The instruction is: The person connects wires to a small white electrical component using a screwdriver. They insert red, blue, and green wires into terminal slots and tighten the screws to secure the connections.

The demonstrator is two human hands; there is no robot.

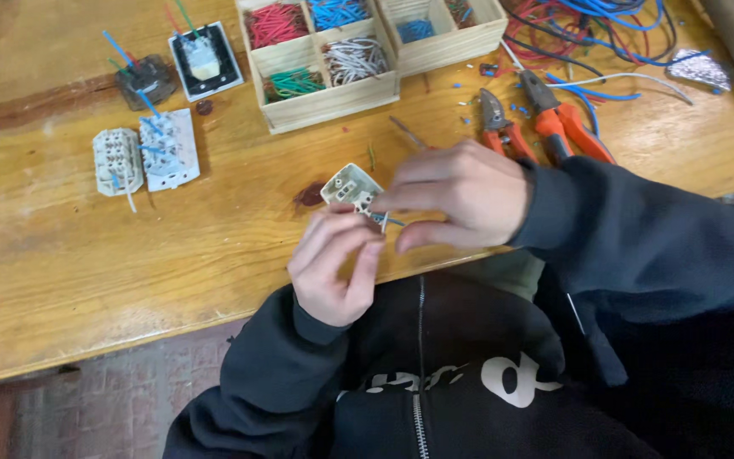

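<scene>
A small white switch module (pixel 349 186) is held above the front edge of the wooden table (pixel 87 255). My left hand (pixel 331 263) grips it from below with thumb and fingers. My right hand (pixel 460 195) comes in from the right, its fingers pinching a short blue wire piece (pixel 386 219) against the module's lower side. Both sleeves are dark.
Two white switch modules (pixel 148 153) with blue wires lie at the left, near a dark module (pixel 146 81) and a black-framed switch plate (pixel 206 61). A wooden compartment box (pixel 324 59) holds red, blue, green and white wire pieces. Orange-handled pliers (pixel 545 119) and loose cables lie at the right.
</scene>
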